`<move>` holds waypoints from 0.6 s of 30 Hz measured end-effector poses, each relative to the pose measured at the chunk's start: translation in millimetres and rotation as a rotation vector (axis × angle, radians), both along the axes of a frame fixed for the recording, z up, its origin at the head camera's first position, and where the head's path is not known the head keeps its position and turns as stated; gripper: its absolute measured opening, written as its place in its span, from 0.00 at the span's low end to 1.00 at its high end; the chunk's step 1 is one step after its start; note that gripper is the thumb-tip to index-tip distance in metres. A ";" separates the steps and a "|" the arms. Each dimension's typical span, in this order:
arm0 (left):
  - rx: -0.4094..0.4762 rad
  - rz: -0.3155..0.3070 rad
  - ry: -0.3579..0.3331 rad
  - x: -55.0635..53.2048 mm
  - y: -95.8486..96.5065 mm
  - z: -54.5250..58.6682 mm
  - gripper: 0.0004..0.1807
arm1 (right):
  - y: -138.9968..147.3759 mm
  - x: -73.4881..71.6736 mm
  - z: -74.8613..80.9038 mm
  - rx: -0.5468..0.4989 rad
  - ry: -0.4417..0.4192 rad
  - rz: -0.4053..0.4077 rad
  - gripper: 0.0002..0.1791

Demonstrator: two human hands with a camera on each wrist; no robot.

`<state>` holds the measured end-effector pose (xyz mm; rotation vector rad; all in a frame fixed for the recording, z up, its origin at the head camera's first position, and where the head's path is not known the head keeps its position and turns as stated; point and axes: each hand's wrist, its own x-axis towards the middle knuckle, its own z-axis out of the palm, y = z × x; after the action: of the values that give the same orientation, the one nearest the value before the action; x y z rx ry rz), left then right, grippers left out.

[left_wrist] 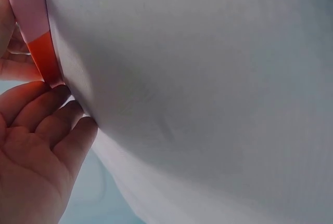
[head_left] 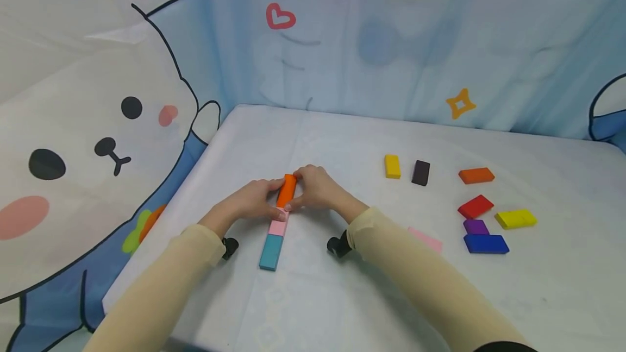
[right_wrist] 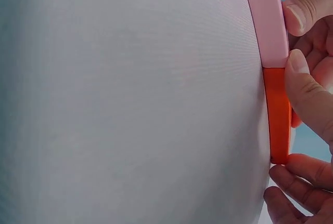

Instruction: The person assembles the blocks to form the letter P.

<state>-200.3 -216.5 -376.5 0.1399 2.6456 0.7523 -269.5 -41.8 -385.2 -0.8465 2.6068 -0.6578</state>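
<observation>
An orange block (head_left: 286,190), a pink block (head_left: 277,227) and a teal block (head_left: 271,252) lie end to end in a row on the white cloth. My left hand (head_left: 249,200) holds the row from the left, its thumb on the pink block and its index finger by the far part of the orange one. From the right, my right hand (head_left: 320,189) pinches the orange block lengthwise, thumb near the orange-pink joint, fingers at the far end. In the right wrist view the orange block (right_wrist: 278,115) butts against the pink block (right_wrist: 268,21).
Farther right lie a yellow block (head_left: 392,167), a dark block (head_left: 420,173), an orange block (head_left: 476,175), a red block (head_left: 475,207), another yellow block (head_left: 515,219), a purple block (head_left: 475,226) and a blue block (head_left: 486,244). A pink block (head_left: 426,239) is partly hidden by my right sleeve.
</observation>
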 end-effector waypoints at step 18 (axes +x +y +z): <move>-0.014 0.008 -0.006 -0.9 1.6 0.5 0.49 | 19.0 -10.6 3.9 -0.038 -0.071 0.063 0.38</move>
<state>-201.2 -214.9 -376.0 0.1236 2.6467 0.7361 -280.1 -22.7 -381.3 -0.8956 2.5014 -0.7084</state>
